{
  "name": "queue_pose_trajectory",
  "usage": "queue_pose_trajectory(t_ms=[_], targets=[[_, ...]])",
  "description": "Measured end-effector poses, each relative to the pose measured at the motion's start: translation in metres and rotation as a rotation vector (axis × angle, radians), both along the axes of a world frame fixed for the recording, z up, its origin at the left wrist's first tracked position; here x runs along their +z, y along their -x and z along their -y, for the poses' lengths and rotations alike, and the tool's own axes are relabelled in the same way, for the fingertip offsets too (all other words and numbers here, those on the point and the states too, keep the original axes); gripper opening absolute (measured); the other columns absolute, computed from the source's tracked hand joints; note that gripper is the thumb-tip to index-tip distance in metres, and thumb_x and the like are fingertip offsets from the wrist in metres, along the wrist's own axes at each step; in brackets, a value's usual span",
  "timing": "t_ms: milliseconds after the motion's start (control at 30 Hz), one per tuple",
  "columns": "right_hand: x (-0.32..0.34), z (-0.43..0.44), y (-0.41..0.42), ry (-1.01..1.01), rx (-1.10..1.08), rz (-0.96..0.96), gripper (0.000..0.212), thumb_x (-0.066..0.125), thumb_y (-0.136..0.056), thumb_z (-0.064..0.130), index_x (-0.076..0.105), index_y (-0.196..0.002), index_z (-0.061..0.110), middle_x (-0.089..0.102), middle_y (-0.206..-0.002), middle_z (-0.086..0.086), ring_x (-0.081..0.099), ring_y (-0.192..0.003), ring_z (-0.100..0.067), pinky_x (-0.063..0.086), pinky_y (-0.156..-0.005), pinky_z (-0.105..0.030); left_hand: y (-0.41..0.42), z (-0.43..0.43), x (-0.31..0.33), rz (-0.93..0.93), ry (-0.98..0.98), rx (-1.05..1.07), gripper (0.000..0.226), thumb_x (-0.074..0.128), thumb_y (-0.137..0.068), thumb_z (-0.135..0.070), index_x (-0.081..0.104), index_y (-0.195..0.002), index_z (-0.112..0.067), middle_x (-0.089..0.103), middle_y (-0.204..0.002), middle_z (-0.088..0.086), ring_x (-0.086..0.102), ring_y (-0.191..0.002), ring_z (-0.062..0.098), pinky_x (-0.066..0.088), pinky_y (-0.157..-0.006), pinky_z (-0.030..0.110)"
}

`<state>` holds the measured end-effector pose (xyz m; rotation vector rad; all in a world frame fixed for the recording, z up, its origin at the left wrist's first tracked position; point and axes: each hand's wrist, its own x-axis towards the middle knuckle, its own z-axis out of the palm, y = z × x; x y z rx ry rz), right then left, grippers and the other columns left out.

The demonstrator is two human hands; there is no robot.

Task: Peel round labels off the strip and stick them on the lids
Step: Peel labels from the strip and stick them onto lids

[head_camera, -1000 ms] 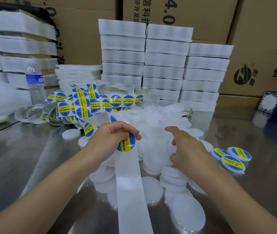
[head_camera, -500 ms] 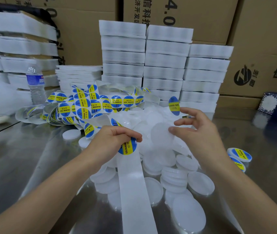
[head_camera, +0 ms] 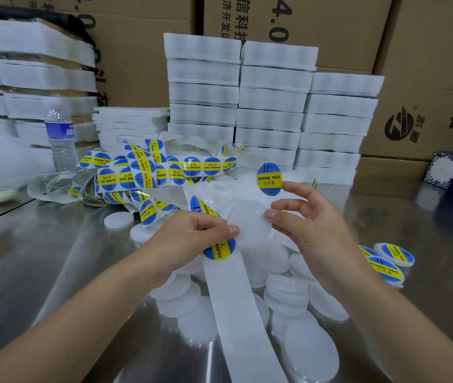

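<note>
White strip [head_camera: 236,313] trails from left hand [head_camera: 189,239] toward viewer; right hand [head_camera: 310,225] pinches lid [head_camera: 250,225].

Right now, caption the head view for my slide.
Right hand holds a peeled round label and a bare white lid; left hand grips the label strip.

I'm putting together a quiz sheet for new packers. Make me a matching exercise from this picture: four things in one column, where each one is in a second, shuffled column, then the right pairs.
Things
1. peeled label
2. bare lid
3. bottle
4. labelled lids

Places
A. lying on the table, at the right
B. stuck to the forefinger tip of the right hand
C. standing at the far left
D. held up between the left hand and the right hand

Pairs: 1-B, 2-D, 3-C, 4-A
</note>
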<state>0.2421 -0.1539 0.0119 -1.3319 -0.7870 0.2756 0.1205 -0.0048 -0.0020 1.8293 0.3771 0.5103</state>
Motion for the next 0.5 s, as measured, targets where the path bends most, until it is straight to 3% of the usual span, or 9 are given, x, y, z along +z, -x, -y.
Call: queue_pose_trajectory(t_ms=[100, 167, 267, 400, 500], targets=[[-0.001, 0.000, 0.003, 0.019, -0.022, 0.031, 0.039, 0.078, -0.061, 0.023, 0.066, -0.095, 0.039, 0.069, -0.088, 0.008, 0.066, -0.085, -0.011, 0.049, -0.094, -0.045, 0.000, 0.000, 0.001, -0.023, 0.012, -0.029, 0.027, 0.072, -0.066, -0.045, 0.077, -0.077, -0.021, 0.074, -0.083, 0.006, 0.064, -0.072, 0.003, 0.047, -0.076, 0.017], [0.001, 0.001, 0.005, -0.003, -0.035, 0.038, 0.028, 0.077, -0.067, 0.025, 0.070, -0.091, 0.037, 0.067, -0.091, 0.011, 0.064, -0.082, -0.005, 0.051, -0.084, -0.034, 0.000, 0.000, 0.002, -0.010, 0.038, -0.025, 0.028, 0.071, -0.060, -0.050, 0.078, -0.072, -0.025, 0.074, -0.075, 0.000, 0.064, -0.069, 0.001, 0.047, -0.072, 0.015], [0.008, 0.004, 0.006, -0.078, -0.011, -0.082, 0.010, 0.069, -0.066, 0.038, 0.075, -0.072, 0.032, 0.068, -0.079, 0.014, 0.058, -0.074, -0.007, 0.048, -0.070, -0.026, -0.001, -0.001, 0.003, 0.012, 0.077, -0.007, 0.031, 0.069, -0.049, -0.054, 0.076, -0.064, -0.028, 0.073, -0.070, -0.007, 0.064, -0.065, 0.000, 0.045, -0.071, 0.017], [0.011, 0.004, 0.006, -0.019, 0.016, -0.194, 0.035, 0.058, -0.086, 0.036, 0.073, -0.055, 0.028, 0.067, -0.069, 0.010, 0.056, -0.059, -0.006, 0.045, -0.062, -0.026, -0.001, -0.002, 0.003, 0.022, 0.086, -0.014, 0.039, 0.069, -0.044, -0.058, 0.078, -0.068, -0.027, 0.075, -0.077, -0.005, 0.067, -0.070, 0.002, 0.047, -0.073, 0.018], [0.008, 0.002, 0.007, 0.057, -0.007, -0.196, 0.039, 0.057, -0.087, 0.037, 0.072, -0.053, 0.029, 0.068, -0.069, 0.010, 0.054, -0.057, -0.006, 0.044, -0.061, -0.026, -0.001, -0.002, 0.003, 0.024, 0.096, -0.018, 0.042, 0.070, -0.042, -0.059, 0.078, -0.069, -0.028, 0.076, -0.079, -0.004, 0.068, -0.071, 0.003, 0.047, -0.072, 0.017]])
